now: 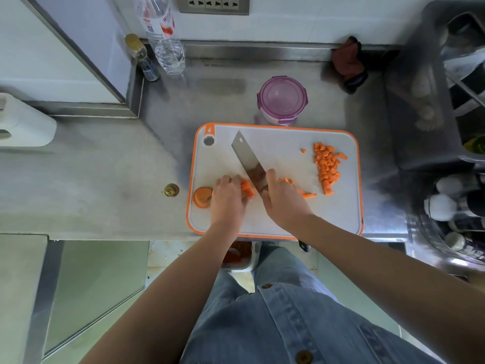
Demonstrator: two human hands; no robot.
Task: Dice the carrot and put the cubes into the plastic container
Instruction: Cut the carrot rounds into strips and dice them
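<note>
Your left grip [227, 197] is pinning the carrot strips [248, 189], your right grip [284, 203] is clutching the knife [248, 157]; keep fingertips tucked.

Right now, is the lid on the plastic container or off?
On: the purple-rimmed lid covers the plastic container, which stands behind the cutting board. The carrot cubes lie on the board.

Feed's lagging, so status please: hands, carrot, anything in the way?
Left hand holds carrot strips on the board. Right hand grips the knife, blade at the strips. Cubes piled on the board's right. Container behind the board looks lidded.
</note>
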